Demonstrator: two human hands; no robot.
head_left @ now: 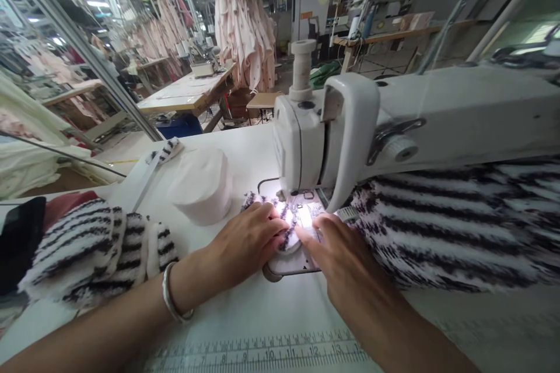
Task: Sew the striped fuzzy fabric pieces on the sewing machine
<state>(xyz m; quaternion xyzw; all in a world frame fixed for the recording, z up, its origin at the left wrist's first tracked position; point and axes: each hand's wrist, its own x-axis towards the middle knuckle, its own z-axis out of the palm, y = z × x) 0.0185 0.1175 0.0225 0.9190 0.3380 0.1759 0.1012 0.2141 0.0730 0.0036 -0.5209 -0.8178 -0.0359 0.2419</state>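
A small piece of fluffy black-and-white striped fabric [286,236] lies under the needle area of a white sewing machine [350,122], lit by its lamp. My left hand [251,236], with a silver bangle at the wrist, presses its bunched fingers and thumb on this piece, left of the needle. On the other side, my right hand [339,250] rests by the metal needle plate [306,259]. Its thumb tip touches the fabric's right edge, and the index finger is bent and apart from the thumb. The fabric beneath my fingers is partly hidden.
A large striped fluffy fabric [446,227] fills the space under the machine arm. At left are a stack of white pieces [203,186] and striped fabric pieces [96,247]. A ruler strip [271,352] runs along the front. Pink garments [245,35] hang behind.
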